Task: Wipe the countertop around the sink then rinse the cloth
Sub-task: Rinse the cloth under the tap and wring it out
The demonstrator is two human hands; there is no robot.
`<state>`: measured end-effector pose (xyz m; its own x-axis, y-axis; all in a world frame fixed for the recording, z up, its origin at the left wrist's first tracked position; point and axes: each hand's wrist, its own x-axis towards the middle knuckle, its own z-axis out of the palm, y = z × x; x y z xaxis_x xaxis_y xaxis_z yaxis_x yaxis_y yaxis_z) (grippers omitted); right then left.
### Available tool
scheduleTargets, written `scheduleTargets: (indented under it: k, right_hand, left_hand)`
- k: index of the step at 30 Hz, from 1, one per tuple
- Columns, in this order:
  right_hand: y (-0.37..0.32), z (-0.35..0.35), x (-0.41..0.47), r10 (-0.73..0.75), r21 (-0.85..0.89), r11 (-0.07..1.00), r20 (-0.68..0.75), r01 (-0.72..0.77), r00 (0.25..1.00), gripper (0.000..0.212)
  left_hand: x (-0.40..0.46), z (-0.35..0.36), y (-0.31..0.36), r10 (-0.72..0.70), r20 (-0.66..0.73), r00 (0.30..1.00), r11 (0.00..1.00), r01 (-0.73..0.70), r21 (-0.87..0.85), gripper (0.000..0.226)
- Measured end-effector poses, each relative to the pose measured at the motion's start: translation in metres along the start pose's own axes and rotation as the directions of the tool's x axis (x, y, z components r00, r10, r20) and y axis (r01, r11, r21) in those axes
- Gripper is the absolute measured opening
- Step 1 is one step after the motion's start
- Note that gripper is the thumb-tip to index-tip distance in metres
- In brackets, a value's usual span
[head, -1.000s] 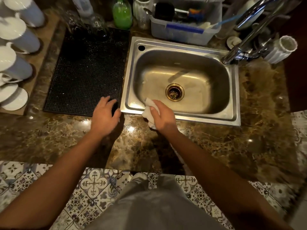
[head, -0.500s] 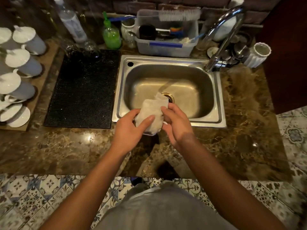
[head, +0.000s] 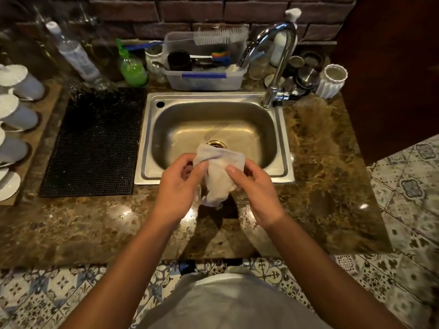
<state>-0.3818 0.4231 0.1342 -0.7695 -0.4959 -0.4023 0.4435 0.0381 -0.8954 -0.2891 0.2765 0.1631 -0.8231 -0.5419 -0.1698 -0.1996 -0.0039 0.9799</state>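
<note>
A crumpled white cloth (head: 219, 174) hangs between both hands over the front rim of the steel sink (head: 282, 141). My left hand (head: 177, 188) grips its left side with the thumb on top. My right hand (head: 253, 186) pinches its right side. The cloth's lower end dangles over the brown marble countertop (head: 327, 186). The chrome tap (head: 278, 65) curves over the basin from the back right; no water stream is visible. The brass drain (head: 216, 143) shows just behind the cloth.
A black drying mat (head: 95, 143) lies left of the sink, with white cups (head: 16, 115) further left. Behind the sink stand a green soap bottle (head: 133, 67), a plastic tub (head: 204, 77) of brushes, and a white ribbed cup (head: 331, 80). Patterned floor tiles show below.
The right hand lifted the cloth off the sink's front rim. The left hand left the mat's corner and took hold of the cloth too. Both hands now bunch it above the rim.
</note>
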Motion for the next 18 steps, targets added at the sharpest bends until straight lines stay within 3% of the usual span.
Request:
scheduleTargets:
  k: [4, 10, 13, 16, 18]
  right_hand:
    - [0.000, -0.024, 0.002, 0.067, 0.204, 0.975, 0.124, -0.092, 0.990, 0.050]
    - [-0.006, -0.038, 0.010, 0.038, 0.044, 0.998, 0.067, -0.041, 0.997, 0.027]
    - [-0.008, -0.038, 0.022, -0.007, -0.019, 1.000, -0.012, 0.006, 1.000, 0.031]
    - [-0.013, -0.029, 0.035, -0.034, -0.033, 0.999, -0.055, 0.032, 0.998, 0.036]
    - [-0.019, -0.021, 0.043, -0.026, -0.015, 1.000, -0.075, 0.025, 0.997, 0.033]
  left_hand:
    - [0.005, 0.026, 0.002, -0.017, -0.010, 1.000, 0.998, 0.016, -0.063, 0.013]
    - [0.025, 0.042, 0.003, 0.092, -0.073, 0.993, 0.992, -0.085, 0.093, 0.009]
    - [0.039, 0.044, -0.004, 0.093, -0.077, 0.993, 0.982, -0.078, 0.170, 0.011]
    - [0.055, 0.043, -0.016, -0.060, -0.068, 0.996, 0.997, 0.063, 0.033, 0.016]
    - [0.066, 0.037, -0.027, -0.171, 0.026, 0.985, 0.980, 0.172, -0.100, 0.023]
